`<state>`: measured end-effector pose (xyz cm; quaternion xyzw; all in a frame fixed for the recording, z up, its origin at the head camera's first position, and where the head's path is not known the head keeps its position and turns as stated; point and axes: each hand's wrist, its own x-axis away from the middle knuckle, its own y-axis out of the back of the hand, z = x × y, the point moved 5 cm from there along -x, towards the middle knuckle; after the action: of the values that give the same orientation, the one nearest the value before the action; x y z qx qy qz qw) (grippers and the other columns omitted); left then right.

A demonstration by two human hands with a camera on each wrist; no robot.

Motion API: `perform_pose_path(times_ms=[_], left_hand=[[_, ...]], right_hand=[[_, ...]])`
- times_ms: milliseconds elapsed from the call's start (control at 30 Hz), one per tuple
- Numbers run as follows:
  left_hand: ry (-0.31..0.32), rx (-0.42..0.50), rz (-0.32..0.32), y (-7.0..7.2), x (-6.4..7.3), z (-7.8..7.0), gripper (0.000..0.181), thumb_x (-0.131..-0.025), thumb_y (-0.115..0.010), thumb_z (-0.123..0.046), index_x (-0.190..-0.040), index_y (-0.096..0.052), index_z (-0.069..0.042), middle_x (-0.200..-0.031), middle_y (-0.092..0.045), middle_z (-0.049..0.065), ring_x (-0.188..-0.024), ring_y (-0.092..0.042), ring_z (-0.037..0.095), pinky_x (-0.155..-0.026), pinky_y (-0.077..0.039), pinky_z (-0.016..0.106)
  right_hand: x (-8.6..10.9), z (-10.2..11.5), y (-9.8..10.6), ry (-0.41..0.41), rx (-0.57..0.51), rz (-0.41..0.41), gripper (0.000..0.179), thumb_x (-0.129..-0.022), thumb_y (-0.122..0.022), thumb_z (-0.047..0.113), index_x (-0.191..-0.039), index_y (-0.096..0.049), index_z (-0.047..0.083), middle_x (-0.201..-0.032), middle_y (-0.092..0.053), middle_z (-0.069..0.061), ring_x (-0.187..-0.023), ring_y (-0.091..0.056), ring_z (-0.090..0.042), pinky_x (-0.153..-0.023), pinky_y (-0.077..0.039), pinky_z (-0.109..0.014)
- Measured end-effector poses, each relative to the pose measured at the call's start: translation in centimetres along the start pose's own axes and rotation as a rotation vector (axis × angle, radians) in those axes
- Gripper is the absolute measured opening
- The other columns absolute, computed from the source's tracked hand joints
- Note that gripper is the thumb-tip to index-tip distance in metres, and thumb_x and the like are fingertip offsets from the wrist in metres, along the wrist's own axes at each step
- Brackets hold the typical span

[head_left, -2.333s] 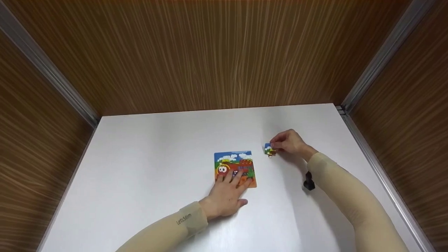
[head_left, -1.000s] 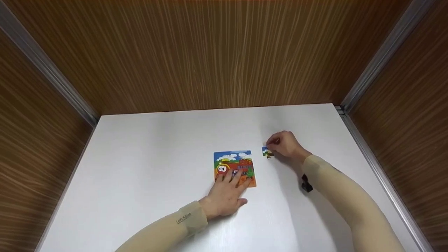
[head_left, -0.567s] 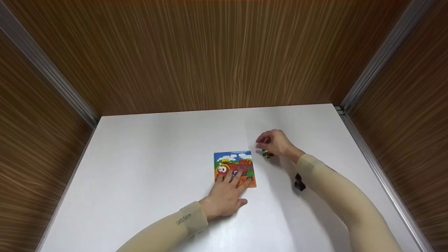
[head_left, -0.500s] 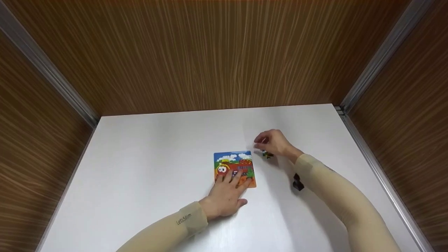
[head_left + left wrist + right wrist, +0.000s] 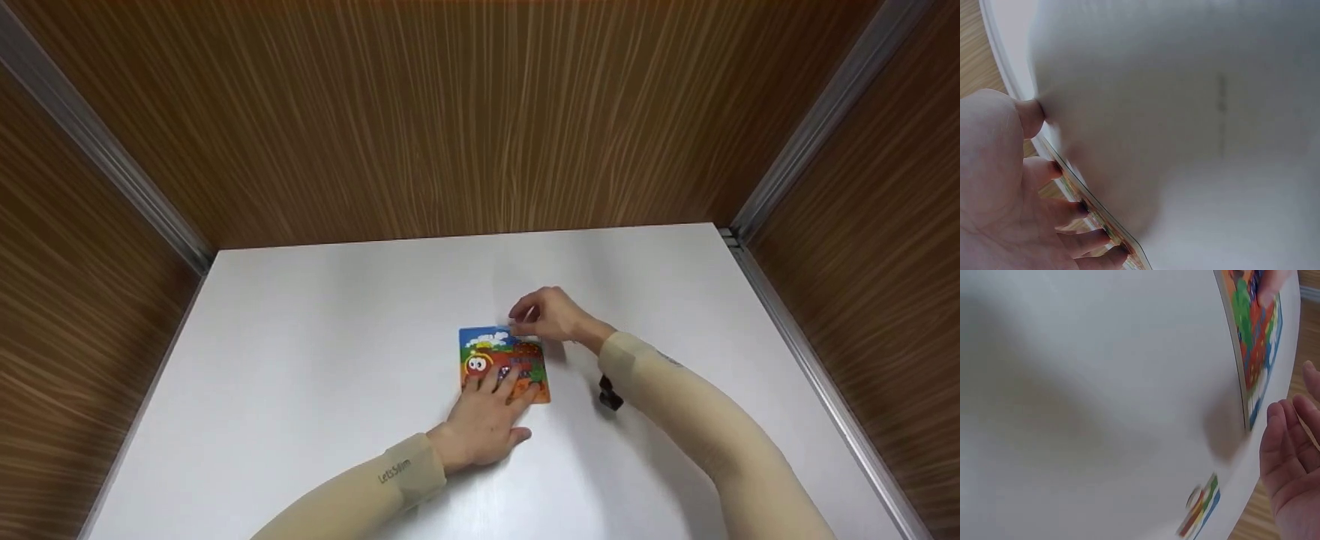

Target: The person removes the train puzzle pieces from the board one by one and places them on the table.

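Note:
A square jigsaw puzzle (image 5: 484, 341) with a bright cartoon picture lies on the white table (image 5: 337, 337). The fingers of my left hand (image 5: 484, 424) are spread flat over its lower part; in the left wrist view, the fingertips touch the picture side by its thin edge (image 5: 1109, 216). Above the upper right corner hovers my right hand (image 5: 555, 315), thumb and fingers loosely bent and apart. The right wrist view shows this hand (image 5: 1294, 467) holding nothing. A loose puzzle piece (image 5: 1202, 509) lies on the table there; the right wrist hides it in the head view.
Beneath the right sleeve hangs a small black device (image 5: 610, 394). Wood-grain panels (image 5: 480, 120) stand behind the table and at both sides, with a metal rail (image 5: 814, 112) along the right corner.
My right hand has let go of the loose puzzle piece and moved left to the puzzle's upper right corner. The black device moved along with that arm. My left hand has stayed in place.

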<state>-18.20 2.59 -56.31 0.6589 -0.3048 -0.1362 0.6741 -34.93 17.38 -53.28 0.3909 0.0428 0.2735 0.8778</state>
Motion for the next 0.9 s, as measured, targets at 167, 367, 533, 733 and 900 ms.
perform_pose_path(times_ms=[167, 367, 533, 733, 900], left_hand=[[-0.01, -0.015, 0.0, -0.1, -0.1, -0.1, 0.072, -0.115, -0.045, -0.064, -0.179, -0.03, -0.034, -0.189, -0.028, 0.009, -0.174, -0.031, 0.04, -0.137, -0.035, 0.065], [-0.012, -0.006, 0.013, -0.2, -0.1, -0.3, 0.073, -0.115, -0.044, -0.064, -0.18, -0.029, -0.034, -0.189, -0.026, 0.009, -0.175, -0.028, 0.04, -0.138, -0.034, 0.064], [-0.011, -0.015, 0.016, -0.1, 0.0, -0.2, 0.072, -0.115, -0.043, -0.064, -0.18, -0.03, -0.033, -0.189, -0.026, 0.009, -0.175, -0.028, 0.04, -0.138, -0.032, 0.065], [-0.012, -0.026, 0.016, -0.1, -0.1, -0.2, 0.072, -0.116, -0.042, -0.064, -0.18, -0.03, -0.033, -0.189, -0.026, 0.01, -0.174, -0.029, 0.04, -0.138, -0.033, 0.064], [-0.007, -0.013, 0.017, -0.2, -0.1, 0.0, 0.072, -0.115, -0.043, -0.063, -0.18, -0.03, -0.032, -0.189, -0.026, 0.01, -0.174, -0.028, 0.04, -0.138, -0.032, 0.065]], right_hand=[[-0.8, 0.4, -1.3, 0.032, 0.042, 0.024, 0.033, -0.094, -0.092, 0.023, -0.123, -0.085, 0.007, -0.115, -0.084, -0.012, -0.101, -0.075, -0.022, -0.095, -0.063, -0.04], [-1.0, 0.6, -2.1, 0.036, 0.075, 0.048, 0.035, -0.09, -0.096, 0.021, -0.12, -0.086, 0.007, -0.109, -0.083, -0.011, -0.094, -0.071, -0.017, -0.086, -0.057, -0.03], [-1.1, 0.7, -2.5, 0.022, 0.095, 0.027, 0.035, -0.088, -0.098, 0.021, -0.119, -0.087, 0.009, -0.11, -0.081, -0.01, -0.098, -0.069, -0.02, -0.091, -0.057, -0.036], [-0.9, 0.7, -2.7, 0.024, 0.12, -0.022, 0.034, -0.088, -0.098, 0.022, -0.118, -0.088, 0.011, -0.112, -0.082, -0.008, -0.1, -0.07, -0.021, -0.095, -0.06, -0.039], [-0.8, 1.0, -2.8, 0.04, 0.121, -0.03, 0.03, -0.088, -0.098, 0.022, -0.115, -0.09, 0.011, -0.112, -0.083, -0.009, -0.1, -0.072, -0.021, -0.095, -0.061, -0.04]])
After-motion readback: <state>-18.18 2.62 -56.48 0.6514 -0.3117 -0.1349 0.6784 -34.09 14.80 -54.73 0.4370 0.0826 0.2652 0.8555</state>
